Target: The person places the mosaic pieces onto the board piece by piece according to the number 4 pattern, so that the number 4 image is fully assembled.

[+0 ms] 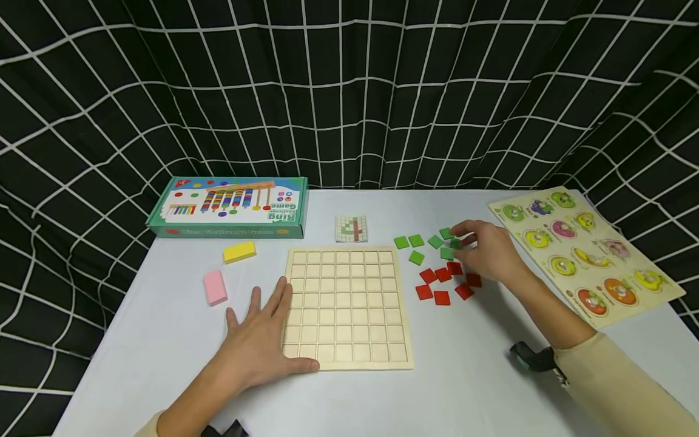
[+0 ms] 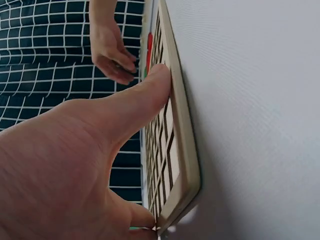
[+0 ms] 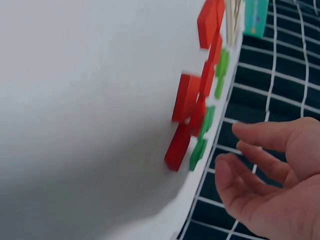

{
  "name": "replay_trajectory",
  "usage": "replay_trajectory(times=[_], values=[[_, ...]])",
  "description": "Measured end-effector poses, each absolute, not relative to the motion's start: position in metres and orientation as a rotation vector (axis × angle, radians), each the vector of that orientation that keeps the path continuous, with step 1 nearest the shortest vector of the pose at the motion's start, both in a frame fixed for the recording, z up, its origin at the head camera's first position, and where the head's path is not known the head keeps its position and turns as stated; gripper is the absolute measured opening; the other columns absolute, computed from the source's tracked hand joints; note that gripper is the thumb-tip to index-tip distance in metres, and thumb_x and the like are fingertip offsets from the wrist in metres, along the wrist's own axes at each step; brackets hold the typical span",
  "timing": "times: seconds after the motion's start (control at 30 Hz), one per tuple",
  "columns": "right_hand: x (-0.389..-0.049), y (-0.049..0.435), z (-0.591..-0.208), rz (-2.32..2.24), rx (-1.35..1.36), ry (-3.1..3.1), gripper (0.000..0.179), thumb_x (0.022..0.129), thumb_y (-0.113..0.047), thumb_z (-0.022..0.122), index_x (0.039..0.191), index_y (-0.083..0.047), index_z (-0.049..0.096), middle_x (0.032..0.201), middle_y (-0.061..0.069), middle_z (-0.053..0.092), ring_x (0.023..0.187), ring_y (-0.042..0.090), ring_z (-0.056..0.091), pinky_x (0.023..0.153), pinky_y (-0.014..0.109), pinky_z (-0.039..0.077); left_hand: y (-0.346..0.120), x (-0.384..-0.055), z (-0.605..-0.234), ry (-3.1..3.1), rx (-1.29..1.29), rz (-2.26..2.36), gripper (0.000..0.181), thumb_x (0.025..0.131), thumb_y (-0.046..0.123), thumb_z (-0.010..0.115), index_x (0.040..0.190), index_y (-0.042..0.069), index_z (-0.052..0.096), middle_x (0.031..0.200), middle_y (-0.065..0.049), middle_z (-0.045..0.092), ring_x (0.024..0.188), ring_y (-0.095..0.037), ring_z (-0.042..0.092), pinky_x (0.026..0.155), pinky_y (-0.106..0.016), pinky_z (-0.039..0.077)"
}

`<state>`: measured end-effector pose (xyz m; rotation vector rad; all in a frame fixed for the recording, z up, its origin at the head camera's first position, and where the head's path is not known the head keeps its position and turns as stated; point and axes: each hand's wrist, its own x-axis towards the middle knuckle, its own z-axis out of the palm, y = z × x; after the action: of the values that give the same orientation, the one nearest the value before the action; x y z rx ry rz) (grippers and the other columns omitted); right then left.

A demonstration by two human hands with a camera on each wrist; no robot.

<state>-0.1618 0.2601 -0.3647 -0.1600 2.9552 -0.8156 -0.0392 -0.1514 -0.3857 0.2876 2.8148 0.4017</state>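
Observation:
A square wooden grid board (image 1: 349, 303) lies on the white table. My left hand (image 1: 256, 352) rests along its lower left corner, thumb (image 2: 145, 97) over the near edge and the other fingers spread by the left side. To the right of the board are several green square tiles (image 1: 417, 258) and, nearer, several red square tiles (image 1: 442, 298). Over the rightmost green tiles is my right hand (image 1: 488, 249), its fingers bent downward. In the right wrist view, thumb and fingers (image 3: 265, 132) stand apart, and no tile shows between them.
Behind the board lies a small pattern card (image 1: 352, 229). At the back left is a green ring game box (image 1: 229, 207), with a yellow block (image 1: 239, 252) and a pink block (image 1: 215, 287) in front. A fruit puzzle board (image 1: 587, 255) lies at the right, beside my right forearm.

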Motion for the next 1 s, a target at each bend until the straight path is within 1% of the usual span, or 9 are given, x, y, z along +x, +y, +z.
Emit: replay_trajectory(times=[0.2, 0.33, 0.47, 0.63, 0.8, 1.0], values=[[-0.182, 0.266, -0.370, -0.826, -0.147, 2.897, 0.039, 0.092, -0.008, 0.074, 0.130, -0.001, 0.068, 0.126, 0.022, 0.070, 0.113, 0.040, 0.064, 0.089, 0.046, 0.052, -0.155, -0.036, -0.386, 2.788, 0.298, 0.381, 0.142, 0.065, 0.085, 0.077, 0.167, 0.005, 0.018, 0.177, -0.006, 0.007, 0.155, -0.057, 0.014, 0.105, -0.090, 0.015], [-0.188, 0.273, -0.374, -0.806, -0.122, 2.861, 0.039, 0.091, -0.007, 0.074, 0.129, 0.002, 0.067, 0.125, 0.024, 0.069, 0.113, 0.041, 0.063, 0.092, 0.049, 0.054, -0.155, -0.036, -0.388, 2.783, 0.306, 0.390, 0.142, 0.065, 0.084, 0.078, 0.167, 0.005, 0.017, 0.177, -0.006, 0.006, 0.156, -0.056, 0.013, 0.104, -0.091, 0.015], [-0.190, 0.280, -0.377, -0.805, -0.104, 2.840, 0.040, 0.089, -0.006, 0.076, 0.127, 0.004, 0.067, 0.124, 0.025, 0.069, 0.110, 0.041, 0.063, 0.089, 0.047, 0.055, -0.153, -0.038, -0.389, 2.780, 0.314, 0.386, 0.142, 0.065, 0.084, 0.078, 0.167, 0.005, 0.018, 0.177, -0.006, 0.006, 0.156, -0.056, 0.012, 0.104, -0.091, 0.015], [-0.191, 0.285, -0.380, -0.807, -0.096, 2.848, 0.037, 0.088, -0.005, 0.077, 0.122, 0.005, 0.069, 0.117, 0.026, 0.069, 0.106, 0.040, 0.063, 0.087, 0.045, 0.053, -0.153, -0.039, -0.390, 2.779, 0.316, 0.399, 0.143, 0.064, 0.085, 0.078, 0.167, 0.006, 0.018, 0.177, -0.007, 0.006, 0.156, -0.056, 0.012, 0.103, -0.091, 0.015], [-0.193, 0.290, -0.383, -0.819, -0.090, 2.851, 0.033, 0.088, -0.004, 0.076, 0.120, 0.004, 0.071, 0.110, 0.024, 0.069, 0.101, 0.037, 0.061, 0.081, 0.038, 0.052, -0.152, -0.040, -0.391, 2.779, 0.322, 0.396, 0.143, 0.064, 0.085, 0.077, 0.167, 0.006, 0.018, 0.177, -0.006, 0.005, 0.156, -0.056, 0.012, 0.103, -0.091, 0.015], [-0.195, 0.292, -0.384, -0.833, -0.075, 2.840, 0.031, 0.090, -0.003, 0.074, 0.120, 0.002, 0.073, 0.110, 0.022, 0.069, 0.101, 0.035, 0.060, 0.078, 0.031, 0.050, -0.151, -0.039, -0.392, 2.785, 0.315, 0.377, 0.143, 0.064, 0.086, 0.077, 0.167, 0.006, 0.018, 0.177, -0.005, 0.005, 0.156, -0.056, 0.012, 0.102, -0.092, 0.016]])
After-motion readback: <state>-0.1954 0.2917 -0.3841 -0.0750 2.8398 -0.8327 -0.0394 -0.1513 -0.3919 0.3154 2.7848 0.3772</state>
